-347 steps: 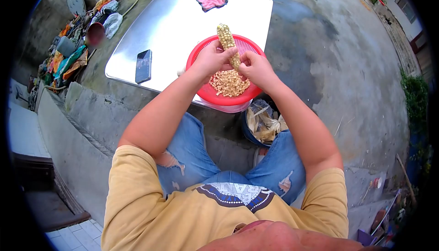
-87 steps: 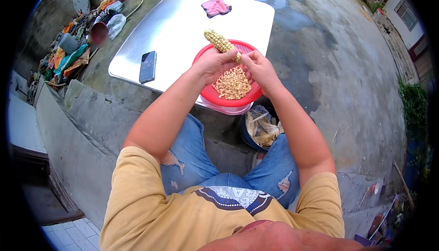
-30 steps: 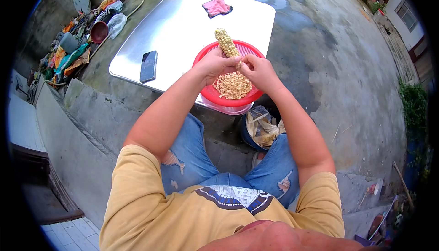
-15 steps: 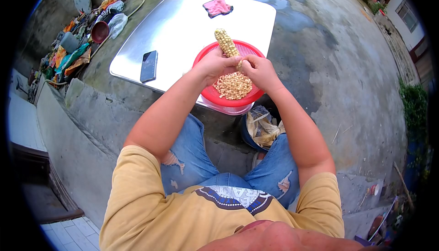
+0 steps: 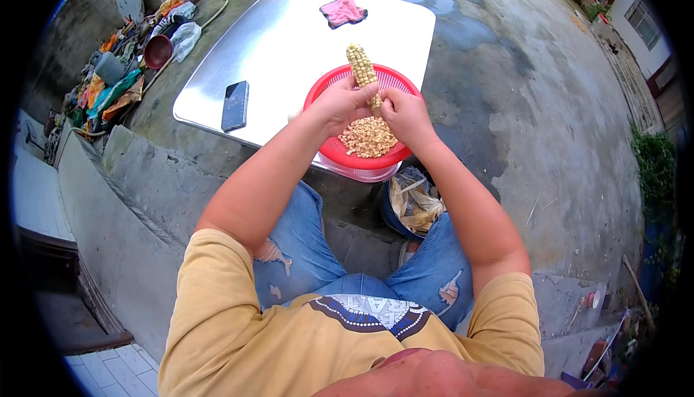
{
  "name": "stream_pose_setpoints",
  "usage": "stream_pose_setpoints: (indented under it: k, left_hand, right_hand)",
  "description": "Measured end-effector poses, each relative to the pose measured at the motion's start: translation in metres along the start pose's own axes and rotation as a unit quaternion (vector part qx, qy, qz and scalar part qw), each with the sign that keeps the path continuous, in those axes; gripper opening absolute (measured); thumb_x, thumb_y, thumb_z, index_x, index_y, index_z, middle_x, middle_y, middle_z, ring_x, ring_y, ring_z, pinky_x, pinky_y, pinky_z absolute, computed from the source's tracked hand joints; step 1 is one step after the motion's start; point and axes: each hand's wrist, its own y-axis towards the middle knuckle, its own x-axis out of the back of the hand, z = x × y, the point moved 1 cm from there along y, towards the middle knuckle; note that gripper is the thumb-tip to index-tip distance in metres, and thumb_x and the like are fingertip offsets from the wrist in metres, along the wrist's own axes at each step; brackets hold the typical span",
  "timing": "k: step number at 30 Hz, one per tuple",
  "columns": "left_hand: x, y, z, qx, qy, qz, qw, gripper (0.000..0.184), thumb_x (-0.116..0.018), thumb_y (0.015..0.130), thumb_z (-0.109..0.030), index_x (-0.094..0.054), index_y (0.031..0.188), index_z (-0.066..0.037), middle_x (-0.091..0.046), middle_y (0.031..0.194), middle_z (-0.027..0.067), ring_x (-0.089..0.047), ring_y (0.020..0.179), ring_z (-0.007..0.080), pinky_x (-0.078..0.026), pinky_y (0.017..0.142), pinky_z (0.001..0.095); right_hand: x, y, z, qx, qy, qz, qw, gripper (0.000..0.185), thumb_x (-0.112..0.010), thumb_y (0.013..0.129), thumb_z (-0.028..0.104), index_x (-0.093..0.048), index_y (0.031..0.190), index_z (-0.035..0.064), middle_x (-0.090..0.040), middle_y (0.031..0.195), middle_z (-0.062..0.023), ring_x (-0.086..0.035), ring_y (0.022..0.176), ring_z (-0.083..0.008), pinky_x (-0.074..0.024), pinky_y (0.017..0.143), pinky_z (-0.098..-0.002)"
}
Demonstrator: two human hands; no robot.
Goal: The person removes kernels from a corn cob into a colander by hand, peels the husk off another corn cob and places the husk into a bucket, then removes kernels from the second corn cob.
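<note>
My left hand is wrapped round a pale yellow corn cob, whose far end points up and away from me. At the cob's near end, my right hand has its fingers closed; whether they pinch a kernel is too small to tell. Both hands are over a red plastic basket at the table's near right corner. Loose kernels lie heaped in the basket, just below the hands.
The shiny metal table also bears a phone and a pink cloth. Below its near right corner stands a dark bucket with dry husks, beside my right knee. Piled clutter lies at the left wall.
Since half a second ago, the cob has tilted more upright and shifted slightly right. My right hand has moved slightly down from the cob's near end. Earlier, the cob leaned further left.
</note>
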Motion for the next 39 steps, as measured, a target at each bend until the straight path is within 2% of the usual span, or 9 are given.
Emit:
stream_pose_setpoints:
  k: [1, 4, 7, 13, 22, 28, 31, 34, 39]
  left_hand:
    - [0.001, 0.001, 0.0, 0.003, 0.002, 0.002, 1.0, 0.036, -0.062, 0.103, -0.019, -0.05, 0.133, -0.004, -0.063, 0.121, 0.0101, -0.065, 0.112, 0.023, -0.055, 0.1, 0.0425]
    - [0.002, 0.001, 0.0, 0.009, -0.006, -0.007, 1.0, 0.037, -0.063, 0.103, -0.019, -0.05, 0.133, -0.004, -0.063, 0.12, 0.0092, -0.066, 0.111, 0.0224, -0.054, 0.1, 0.0426]
    - [0.002, 0.001, -0.003, 0.011, -0.01, -0.012, 1.0, 0.036, -0.064, 0.102, -0.02, -0.051, 0.132, -0.005, -0.063, 0.118, 0.0083, -0.066, 0.11, 0.0216, -0.054, 0.099, 0.0426]
    - [0.002, 0.003, -0.001, 0.014, -0.022, -0.014, 1.0, 0.036, -0.067, 0.1, -0.021, -0.051, 0.13, -0.007, -0.064, 0.117, 0.0072, -0.067, 0.106, 0.0206, -0.055, 0.098, 0.0417]
    - [0.0, 0.0, 0.005, 0.009, -0.064, -0.058, 0.996, 0.035, -0.067, 0.1, -0.018, -0.051, 0.129, -0.008, -0.064, 0.117, 0.0073, -0.067, 0.108, 0.0225, -0.056, 0.097, 0.0435]
    - [0.002, -0.001, 0.002, 0.016, -0.079, -0.042, 0.996, 0.036, -0.067, 0.1, -0.02, -0.05, 0.129, -0.008, -0.063, 0.118, 0.0078, -0.067, 0.109, 0.0232, -0.056, 0.098, 0.0434]
    - [0.005, 0.003, 0.001, 0.008, -0.079, -0.037, 0.996, 0.037, -0.068, 0.1, -0.022, -0.049, 0.129, -0.007, -0.063, 0.118, 0.0086, -0.067, 0.109, 0.0231, -0.056, 0.098, 0.0427]
    - [0.002, 0.001, -0.001, 0.004, -0.059, -0.045, 0.997, 0.038, -0.068, 0.099, -0.024, -0.05, 0.128, -0.007, -0.063, 0.118, 0.0094, -0.067, 0.108, 0.0228, -0.056, 0.097, 0.0417]
    - [-0.005, -0.004, -0.005, 0.009, -0.049, -0.054, 0.997, 0.035, -0.066, 0.101, -0.027, -0.053, 0.126, -0.006, -0.065, 0.115, 0.0094, -0.067, 0.107, 0.0227, -0.057, 0.096, 0.041]
  right_hand:
    - [-0.001, -0.001, 0.0, -0.006, -0.009, -0.005, 1.0, 0.023, -0.055, 0.095, 0.018, -0.068, 0.096, 0.0005, -0.067, 0.08, -0.0233, -0.068, 0.078, -0.0383, -0.052, 0.071, -0.0469]
    - [-0.001, 0.002, -0.005, -0.011, 0.039, 0.022, 0.999, 0.025, -0.054, 0.097, 0.02, -0.068, 0.098, 0.0, -0.069, 0.083, -0.0223, -0.069, 0.081, -0.0372, -0.0522, 0.072, -0.0464]
    - [0.008, 0.002, 0.003, -0.068, 0.124, 0.083, 0.986, 0.028, -0.053, 0.1, 0.023, -0.068, 0.099, -0.0012, -0.07, 0.088, -0.022, -0.069, 0.086, -0.0374, -0.0522, 0.075, -0.0468]
    - [0.004, -0.001, 0.009, -0.032, 0.078, 0.039, 0.996, 0.034, -0.052, 0.103, 0.029, -0.067, 0.103, -0.0017, -0.071, 0.092, -0.0234, -0.069, 0.089, -0.0389, -0.0521, 0.077, -0.0474]
    - [-0.008, -0.009, 0.026, -0.005, -0.097, -0.023, 0.995, 0.027, -0.048, 0.103, 0.024, -0.062, 0.096, 0.002, -0.067, 0.084, -0.0235, -0.066, 0.084, -0.0443, -0.0485, 0.077, -0.0568]
    - [-0.005, -0.005, 0.016, 0.017, -0.023, -0.04, 0.999, 0.031, -0.049, 0.102, 0.026, -0.065, 0.104, -0.0002, -0.069, 0.09, -0.0253, -0.067, 0.086, -0.0429, -0.0508, 0.078, -0.0536]
    - [0.007, -0.003, 0.021, -0.006, 0.038, 0.009, 0.999, 0.035, -0.05, 0.103, 0.03, -0.066, 0.107, -0.0002, -0.07, 0.093, -0.0249, -0.067, 0.088, -0.0429, -0.051, 0.078, -0.0523]
    - [0.013, -0.005, 0.033, -0.015, 0.019, 0.041, 0.999, 0.039, -0.049, 0.104, 0.035, -0.066, 0.104, 0.0001, -0.069, 0.092, -0.0249, -0.066, 0.089, -0.0439, -0.0498, 0.078, -0.0529]
    - [0.009, -0.004, 0.028, -0.017, 0.005, 0.023, 1.0, 0.041, -0.047, 0.105, 0.037, -0.064, 0.096, 0.0004, -0.068, 0.09, -0.0253, -0.065, 0.088, -0.0451, -0.0485, 0.077, -0.0538]
